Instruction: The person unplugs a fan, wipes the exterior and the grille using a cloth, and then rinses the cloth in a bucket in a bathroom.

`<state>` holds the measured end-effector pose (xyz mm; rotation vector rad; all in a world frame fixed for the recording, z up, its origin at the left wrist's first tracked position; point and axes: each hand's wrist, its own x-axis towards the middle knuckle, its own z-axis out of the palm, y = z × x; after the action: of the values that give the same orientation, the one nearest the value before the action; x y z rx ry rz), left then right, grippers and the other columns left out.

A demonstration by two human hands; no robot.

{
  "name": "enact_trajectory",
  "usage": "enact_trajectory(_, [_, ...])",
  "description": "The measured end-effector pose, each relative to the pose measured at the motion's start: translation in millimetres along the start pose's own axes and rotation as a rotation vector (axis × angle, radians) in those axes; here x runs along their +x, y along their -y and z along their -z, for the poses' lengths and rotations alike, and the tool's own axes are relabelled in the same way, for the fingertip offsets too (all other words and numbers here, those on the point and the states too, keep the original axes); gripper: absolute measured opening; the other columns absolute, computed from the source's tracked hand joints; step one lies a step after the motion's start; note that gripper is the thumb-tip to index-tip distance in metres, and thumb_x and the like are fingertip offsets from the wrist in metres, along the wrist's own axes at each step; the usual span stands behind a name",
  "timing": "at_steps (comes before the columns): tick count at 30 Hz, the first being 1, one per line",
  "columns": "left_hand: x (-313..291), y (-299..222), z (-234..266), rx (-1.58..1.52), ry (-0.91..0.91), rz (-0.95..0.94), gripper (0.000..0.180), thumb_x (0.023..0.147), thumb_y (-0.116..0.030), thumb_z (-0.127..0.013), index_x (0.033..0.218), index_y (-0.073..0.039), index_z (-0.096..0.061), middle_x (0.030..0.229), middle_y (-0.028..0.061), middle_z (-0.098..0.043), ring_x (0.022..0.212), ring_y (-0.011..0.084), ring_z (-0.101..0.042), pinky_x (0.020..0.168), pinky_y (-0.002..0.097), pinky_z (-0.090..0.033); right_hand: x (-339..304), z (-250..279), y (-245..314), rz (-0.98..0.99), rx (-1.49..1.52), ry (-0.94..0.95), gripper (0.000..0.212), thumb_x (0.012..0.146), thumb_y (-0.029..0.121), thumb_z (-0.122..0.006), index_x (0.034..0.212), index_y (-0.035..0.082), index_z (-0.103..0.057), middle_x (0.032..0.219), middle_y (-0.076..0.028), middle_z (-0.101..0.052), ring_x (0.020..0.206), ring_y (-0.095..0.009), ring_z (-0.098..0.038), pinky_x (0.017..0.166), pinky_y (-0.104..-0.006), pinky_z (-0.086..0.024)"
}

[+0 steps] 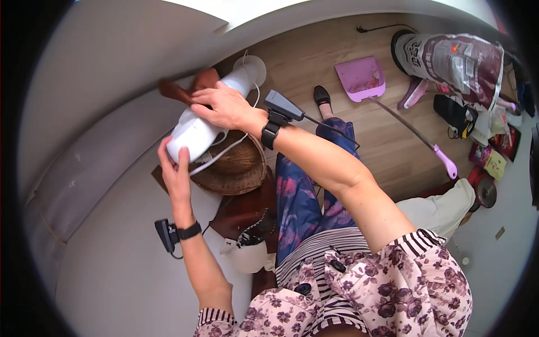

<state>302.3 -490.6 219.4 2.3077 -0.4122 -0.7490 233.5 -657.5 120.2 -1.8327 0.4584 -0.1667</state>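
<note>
A white fan [195,135] is tilted at the left, with a rounded housing, a thick white neck and a round base beyond. Reddish-brown, blade-like pieces [205,80] stick out at its far left side, one of them smeared by motion. My left hand [177,175] cups the near end of the housing, thumb and fingers on opposite sides. Across the top lies my right hand [227,105], its fingers curled over the fan beside the brown pieces. A white cord [216,157] loops from the fan over a brown wicker basket [240,171] underneath.
A grey padded surface [95,180] runs along the left wall. On the wooden floor are a pink dustpan [362,78] with a long handle, a black plug cord [387,27], and a large printed sack [460,62]. Bags and packets [497,160] crowd the right side.
</note>
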Motion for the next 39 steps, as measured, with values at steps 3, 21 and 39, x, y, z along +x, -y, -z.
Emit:
enact_trajectory(3, [-35.1,15.0,10.8,-0.074,0.104,0.091,0.049,0.083,-0.027,-0.061,0.124,-0.011,-0.039,0.106,0.0086,-0.051,0.091,0.0148,-0.050,0.078,0.0267,-0.041,-18.7,-40.3,-46.3,-0.058,0.072,-0.025,0.034,0.085,0.034,-0.044,0.103,0.013,-0.064,0.113,-0.002,-0.058,0.100,-0.030,-0.049,0.090,-0.0362,-0.039])
enact_trajectory(21, [-125.3,109.1,50.0,0.078,-0.133,0.058,0.037,0.080,-0.022,-0.056,0.112,-0.004,-0.047,0.107,0.0152,-0.051,0.100,0.0291,-0.049,0.090,0.0359,-0.037,-104.8,-123.5,-2.6,-0.169,0.153,0.027,0.031,0.084,0.021,-0.054,0.108,0.002,-0.059,0.110,-0.016,-0.058,0.102,-0.031,-0.056,0.087,-0.0328,-0.044])
enact_trajectory(39, [-129.5,77.3,32.4,0.172,-0.214,0.029,0.050,0.081,-0.026,-0.049,0.122,0.001,-0.043,0.114,0.0195,-0.050,0.105,0.0334,-0.048,0.091,0.0388,-0.036,-99.1,-55.3,48.7,-0.138,0.126,0.565,0.034,0.071,0.020,-0.066,0.096,0.001,-0.054,0.071,-0.015,-0.060,0.067,-0.028,-0.060,0.065,-0.0368,-0.046])
